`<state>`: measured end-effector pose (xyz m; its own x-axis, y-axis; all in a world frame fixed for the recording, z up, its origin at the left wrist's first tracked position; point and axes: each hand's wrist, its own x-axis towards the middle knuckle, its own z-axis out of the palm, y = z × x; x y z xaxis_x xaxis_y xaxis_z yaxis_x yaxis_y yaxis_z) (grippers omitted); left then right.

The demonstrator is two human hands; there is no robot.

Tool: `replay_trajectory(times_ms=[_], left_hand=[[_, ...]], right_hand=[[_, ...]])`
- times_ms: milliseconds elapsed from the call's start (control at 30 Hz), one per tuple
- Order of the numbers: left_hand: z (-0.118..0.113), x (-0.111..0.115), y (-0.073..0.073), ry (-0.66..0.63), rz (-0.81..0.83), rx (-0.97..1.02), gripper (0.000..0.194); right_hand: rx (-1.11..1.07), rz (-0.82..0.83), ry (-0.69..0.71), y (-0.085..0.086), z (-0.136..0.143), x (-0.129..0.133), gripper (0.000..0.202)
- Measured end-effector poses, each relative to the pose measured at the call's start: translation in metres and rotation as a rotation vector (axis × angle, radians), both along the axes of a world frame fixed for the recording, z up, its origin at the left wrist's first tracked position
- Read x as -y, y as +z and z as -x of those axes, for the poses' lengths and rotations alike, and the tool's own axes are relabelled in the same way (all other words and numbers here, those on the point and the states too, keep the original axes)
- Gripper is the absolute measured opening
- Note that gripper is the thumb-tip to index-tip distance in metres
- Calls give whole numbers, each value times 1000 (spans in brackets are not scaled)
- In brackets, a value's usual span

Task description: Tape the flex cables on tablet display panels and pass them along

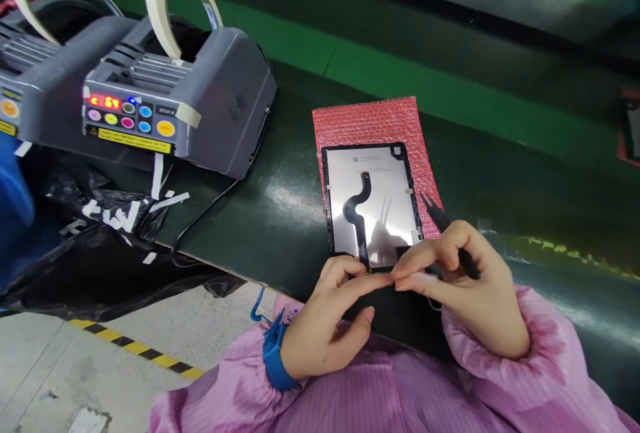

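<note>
A flat display panel (387, 210) with a silver back and black frame lies on a pink bubble-wrap sheet (367, 123). A black flex cable (356, 213) curves across it. Beside the panel's lower edge is my left hand (333, 326), thumb apart and index finger stretched to the right. My right hand (465, 286) holds black tweezers (450, 236) between its fingers, points upward over the bubble wrap. Its thumb and index fingertip pinch together at my left index fingertip; anything between them is too small to make out.
Two grey tape dispensers (220, 100) with large tape rings stand at the left. A black cable (193, 223) runs down from the nearer one. Tape scraps (123, 216) lie on a black plastic bag (75, 260) hanging over the green table's (260, 220) left edge.
</note>
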<state>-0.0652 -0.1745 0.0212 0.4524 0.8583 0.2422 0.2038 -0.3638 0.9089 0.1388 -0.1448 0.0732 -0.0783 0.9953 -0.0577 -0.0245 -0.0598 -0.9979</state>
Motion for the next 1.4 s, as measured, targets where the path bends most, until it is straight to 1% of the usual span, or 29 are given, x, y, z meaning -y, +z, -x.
replay_trajectory(times_ms=[67,133,167,233,300,367,467,533,667,833,967,1100,1200,1300,1400], left_hand=[[0,-1,-1,89,-41,-78,57],[-1,-4,-4,188,-164,-243,51],[-2,-5,-6,226,-241,-349,46],[-6,-9,-10,275,-367,-551,35],[-10,-11,-14,310,-422,-686,33],[-12,-12,-18,332,-440,-744,34],[-13,-11,-20,349,-444,-765,34],[-13,-11,-21,355,-438,-768,34],[-12,-11,-19,352,-429,-763,35],[-11,-12,-18,287,-392,-773,34],[-11,-11,-18,267,-368,-773,36],[-11,-11,-19,258,-357,-780,38],[-11,-11,-19,253,-367,-780,37],[-11,-11,-20,257,-365,-778,38],[-11,-10,-21,251,-346,-776,39]], right_hand=[[-9,1,-73,3,-1,-14,53],[3,13,-106,3,-2,-31,56],[16,36,-81,1,-1,-39,56],[48,110,26,-8,2,-54,57],[66,173,131,-21,8,-65,58],[86,194,174,-35,15,-71,59],[156,187,172,-50,23,-74,55],[200,181,171,-55,26,-74,51],[223,149,174,-57,26,-74,48],[259,135,167,-60,26,-73,47],[305,110,161,-58,27,-72,48],[373,36,160,-55,27,-72,50],[467,-71,147,-57,26,-76,51],[550,-208,76,-64,27,-86,57],[580,-270,-8,-70,29,-104,64]])
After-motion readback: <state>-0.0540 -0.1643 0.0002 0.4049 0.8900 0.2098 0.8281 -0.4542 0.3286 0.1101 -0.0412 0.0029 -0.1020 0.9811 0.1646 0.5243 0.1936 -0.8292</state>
